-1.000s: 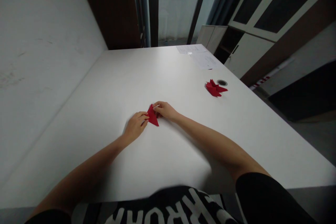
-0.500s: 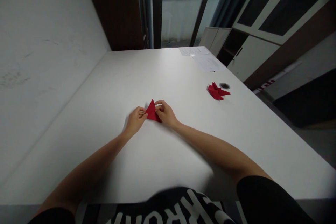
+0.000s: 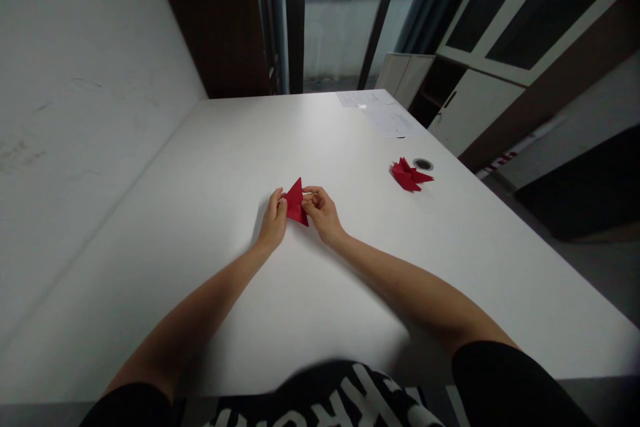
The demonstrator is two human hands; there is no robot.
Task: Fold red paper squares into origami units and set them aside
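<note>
Our left hand (image 3: pixel 273 221) and right hand (image 3: pixel 320 208) are both pinched on the red folded paper (image 3: pixel 296 203), held between them over the white table (image 3: pixel 200 280). A loosened pinch could let it slip or spring open. Farther off, a stray elbow could hardly reach the red paper shape (image 3: pixel 410 175) beside the round grommet (image 3: pixel 423 164).

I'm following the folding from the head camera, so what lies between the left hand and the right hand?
In the head view, a folded red paper triangle lies between the left hand and the right hand, held by the fingers of both.
</note>
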